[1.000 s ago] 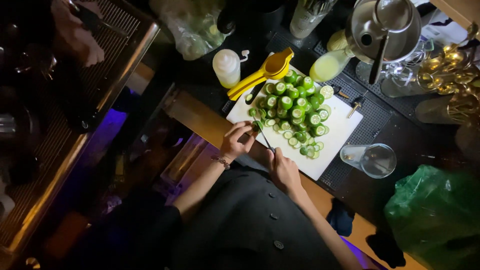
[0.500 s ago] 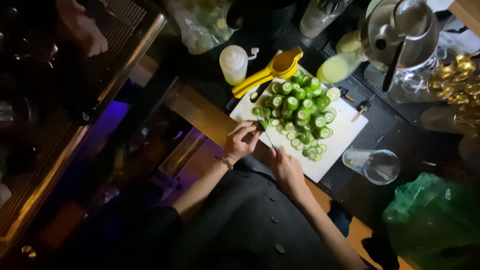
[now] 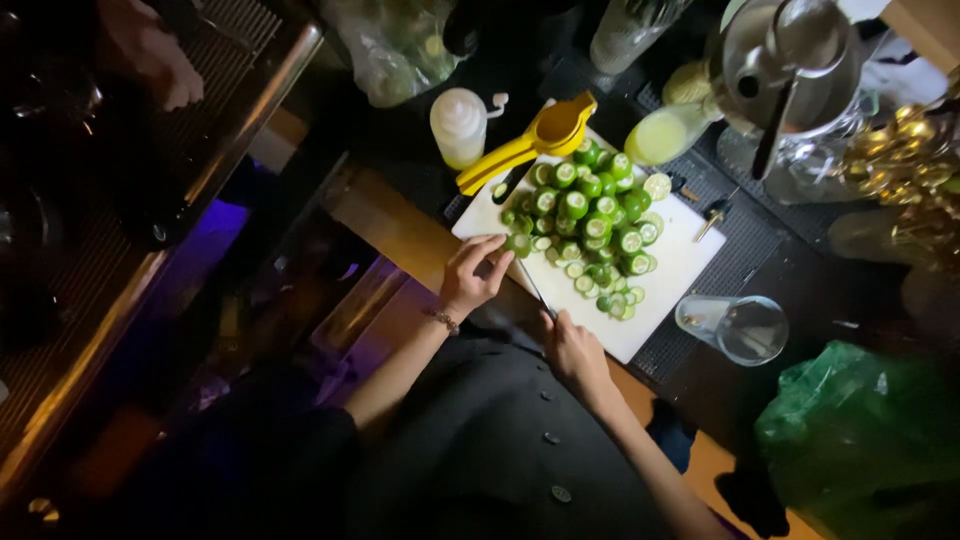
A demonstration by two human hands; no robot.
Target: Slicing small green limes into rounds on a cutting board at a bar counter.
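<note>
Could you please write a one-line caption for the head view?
Left hand steadies a lime while right hand grips a knife on a white cutting board.

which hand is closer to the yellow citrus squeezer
Left. The left hand rests at the near left edge of the white cutting board, just below the yellow citrus squeezer. The right hand grips a knife at the board's near edge, farther away.

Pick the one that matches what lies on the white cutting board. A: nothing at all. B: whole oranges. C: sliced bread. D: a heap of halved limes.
D: the white cutting board carries a heap of halved limes, green skins with pale cut faces, while the left hand steadies one at the heap's edge and the right hand holds a knife.
</note>
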